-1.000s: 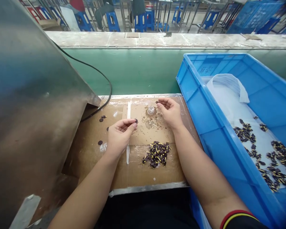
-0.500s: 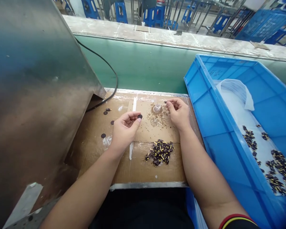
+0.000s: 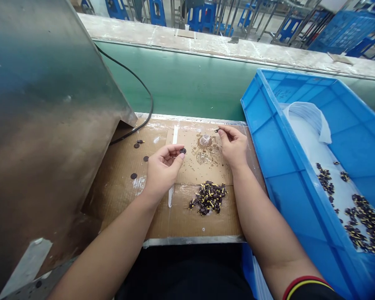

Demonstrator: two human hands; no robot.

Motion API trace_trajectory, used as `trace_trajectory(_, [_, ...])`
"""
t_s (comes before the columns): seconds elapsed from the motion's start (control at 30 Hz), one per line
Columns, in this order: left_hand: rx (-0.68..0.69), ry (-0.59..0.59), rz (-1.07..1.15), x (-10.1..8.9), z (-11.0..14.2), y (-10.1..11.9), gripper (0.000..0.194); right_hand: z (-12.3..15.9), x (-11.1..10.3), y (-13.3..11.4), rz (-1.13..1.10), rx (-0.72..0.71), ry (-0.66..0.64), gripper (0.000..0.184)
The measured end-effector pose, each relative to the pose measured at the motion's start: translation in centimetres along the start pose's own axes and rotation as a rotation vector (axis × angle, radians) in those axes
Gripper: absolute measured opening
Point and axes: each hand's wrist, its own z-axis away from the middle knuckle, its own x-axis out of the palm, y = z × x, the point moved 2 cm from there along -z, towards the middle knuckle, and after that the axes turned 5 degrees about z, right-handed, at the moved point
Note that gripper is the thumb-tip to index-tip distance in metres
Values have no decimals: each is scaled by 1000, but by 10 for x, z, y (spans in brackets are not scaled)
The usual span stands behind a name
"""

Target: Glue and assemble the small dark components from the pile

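grip narrow: left hand (image 3: 161, 170) pinches dark flat round disc (image 3: 183, 151), right hand (image 3: 234, 146) small dark piece (image 3: 216, 131); piece may drop, because it sticks out from pinch.

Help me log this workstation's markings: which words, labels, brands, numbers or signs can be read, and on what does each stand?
No text can be read.
Blue bin: dark marks like handwriting inside its far wall, too small and blurred to read.
Cardboard: a striped patch and a pale patch, neither showing readable characters.
Dark disc in the left hand: no lettering discernible.
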Motion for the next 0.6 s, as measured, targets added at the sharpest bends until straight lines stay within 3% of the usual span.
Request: trace_trajectory(0.6, [24,-14,-36,3,3,1,22,4,8,-17,193,-148,-57,19])
